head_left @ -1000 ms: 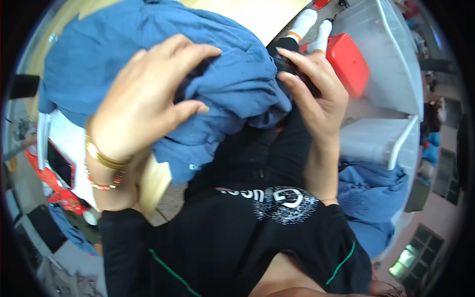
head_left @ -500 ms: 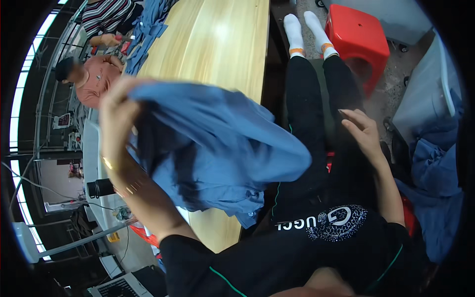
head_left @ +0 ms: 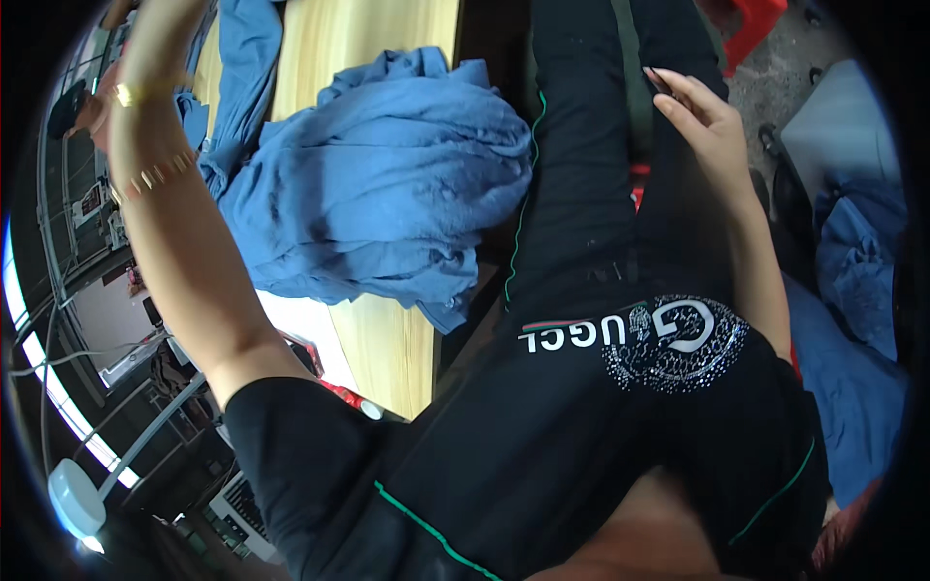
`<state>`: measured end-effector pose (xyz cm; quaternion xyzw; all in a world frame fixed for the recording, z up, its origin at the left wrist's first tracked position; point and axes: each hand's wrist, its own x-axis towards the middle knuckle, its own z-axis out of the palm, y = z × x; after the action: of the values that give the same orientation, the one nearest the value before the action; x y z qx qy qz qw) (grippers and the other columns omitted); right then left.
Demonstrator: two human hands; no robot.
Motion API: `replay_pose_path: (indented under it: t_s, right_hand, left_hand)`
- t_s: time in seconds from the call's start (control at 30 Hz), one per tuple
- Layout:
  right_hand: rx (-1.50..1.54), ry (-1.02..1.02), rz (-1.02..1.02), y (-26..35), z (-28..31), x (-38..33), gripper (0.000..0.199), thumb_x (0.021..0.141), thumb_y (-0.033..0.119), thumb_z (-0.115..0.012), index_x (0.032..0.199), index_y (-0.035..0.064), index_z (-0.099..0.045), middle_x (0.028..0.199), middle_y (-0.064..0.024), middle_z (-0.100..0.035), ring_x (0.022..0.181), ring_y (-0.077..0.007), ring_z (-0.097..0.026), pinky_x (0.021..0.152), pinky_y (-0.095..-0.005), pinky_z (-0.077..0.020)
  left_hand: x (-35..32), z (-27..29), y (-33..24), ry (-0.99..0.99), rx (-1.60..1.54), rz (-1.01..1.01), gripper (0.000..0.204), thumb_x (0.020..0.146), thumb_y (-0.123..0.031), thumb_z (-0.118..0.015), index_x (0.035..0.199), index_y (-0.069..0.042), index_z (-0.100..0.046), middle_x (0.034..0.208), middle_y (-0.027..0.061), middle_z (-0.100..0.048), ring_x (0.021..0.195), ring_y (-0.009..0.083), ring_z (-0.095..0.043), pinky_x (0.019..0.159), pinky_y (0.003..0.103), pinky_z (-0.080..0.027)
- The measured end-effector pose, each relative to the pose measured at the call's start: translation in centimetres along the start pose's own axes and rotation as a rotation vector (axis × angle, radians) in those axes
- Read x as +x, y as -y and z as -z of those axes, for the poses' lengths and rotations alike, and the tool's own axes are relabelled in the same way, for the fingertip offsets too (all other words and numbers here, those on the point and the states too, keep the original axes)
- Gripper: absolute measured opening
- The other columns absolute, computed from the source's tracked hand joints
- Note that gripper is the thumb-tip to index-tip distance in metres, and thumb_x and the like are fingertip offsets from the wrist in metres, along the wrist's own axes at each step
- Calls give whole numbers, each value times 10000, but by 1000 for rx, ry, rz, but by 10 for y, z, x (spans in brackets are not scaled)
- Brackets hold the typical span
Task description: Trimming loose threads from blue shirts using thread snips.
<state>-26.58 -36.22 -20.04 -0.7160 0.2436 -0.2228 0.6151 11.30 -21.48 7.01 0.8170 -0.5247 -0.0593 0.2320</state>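
Note:
My left hand (head_left: 163,37) reaches past the upper left edge, its fingers cut off by the frame. Whether it grips anything is hidden. Beneath the forearm and to its right, a crumpled heap of blue cloth garments (head_left: 378,165) lies on the wooden table. A strip of blue cloth (head_left: 245,68) runs from the heap toward the far edge, not far from that hand. Over my right leg, my right hand (head_left: 707,116) has thumb and fingers closed on a small dark thing (head_left: 661,81), too small to make out.
The pale wooden table (head_left: 387,358) stands left of my legs. At right are a grey bin (head_left: 838,126), more blue cloth (head_left: 848,378) and a red stool (head_left: 756,29). A white lamp (head_left: 76,496) is at lower left. A person (head_left: 97,121) sits across at far left.
My left hand has let go of the blue garment, which now lies on the heap, and has moved up and left. My right hand stays over my leg. The view has shifted.

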Motion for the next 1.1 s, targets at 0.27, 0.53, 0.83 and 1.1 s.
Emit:
replay_pose_path:
  t_s: [0.27, 0.53, 0.83, 1.1]
  right_hand:
    - [45, 144, -41, -10, -20, -6, 343, 982, 126, -666, 1308, 20, -658, 1193, -38, -704, 1087, -88, -635, 983, -231, -472]
    - [167, 225, 76, -1, -52, -18, 314, 959, 101, -696, 1255, -3, -683, 1054, -54, -741, 950, -87, -684, 866, -217, -533]
    - [182, 122, -57, -21, -36, -15, 353, 976, 96, -669, 1318, 11, -647, 1226, -78, -710, 1087, -119, -669, 980, -237, -506]
    - [183, 84, -84, -16, -33, -14, 348, 972, 101, -675, 1305, 4, -653, 1233, -91, -707, 1090, -114, -661, 996, -245, -494]
  left_hand:
    - [-163, -75, -11, 455, 57, -26, 462, 857, -218, -791, 1253, -35, -638, 1346, 129, -592, 1257, 318, -578, 1080, 373, -432]
    - [-203, -26, -8, -125, -404, 158, 304, 899, 32, -672, 1196, 31, -609, 1152, 74, -649, 1005, 149, -599, 913, 278, -469]
    - [-246, 11, 14, -185, -640, -113, 356, 834, -11, -674, 1190, -16, -674, 1220, 196, -677, 1144, 305, -643, 973, 432, -512]
    - [-236, -23, -79, 721, 26, -77, 305, 799, -58, -753, 1100, -14, -722, 1158, 147, -699, 1034, 301, -664, 952, 391, -468]
